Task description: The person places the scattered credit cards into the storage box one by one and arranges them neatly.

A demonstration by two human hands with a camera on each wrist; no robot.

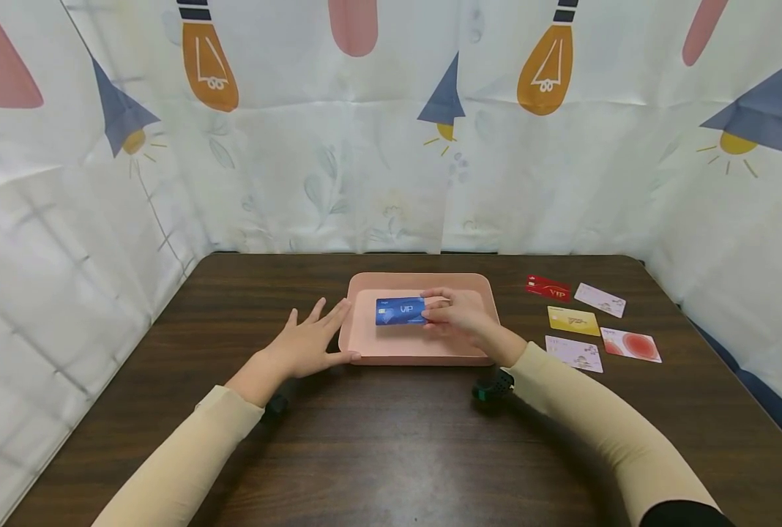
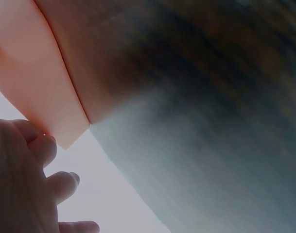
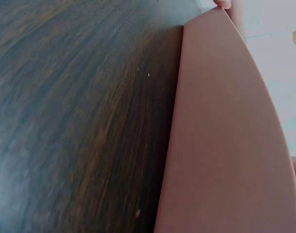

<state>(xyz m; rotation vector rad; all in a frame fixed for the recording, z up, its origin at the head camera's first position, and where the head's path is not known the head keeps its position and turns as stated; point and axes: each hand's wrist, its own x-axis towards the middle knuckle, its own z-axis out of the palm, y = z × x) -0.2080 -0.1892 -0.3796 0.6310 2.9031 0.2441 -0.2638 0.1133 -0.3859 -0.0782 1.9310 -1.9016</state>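
A blue VIP card (image 1: 399, 312) is held by its right end in my right hand (image 1: 462, 318), over the floor of a pink tray (image 1: 417, 360). Whether the card touches the tray floor I cannot tell. My left hand (image 1: 304, 345), fingers spread, rests against the tray's left side with the thumb at the near left corner. Up close in the left wrist view, the left hand (image 2: 21, 179) meets the corner of the tray wall (image 2: 50, 92). The tray wall (image 3: 225, 131) hides most of my right hand in the right wrist view.
Right of the tray several cards lie on the dark wood table (image 1: 391, 439): a red VIP card (image 1: 548, 288), a yellow card (image 1: 573, 320), a red-and-white card (image 1: 631, 345) and two pale ones (image 1: 600, 299). A patterned white curtain (image 1: 378, 176) stands behind the table.
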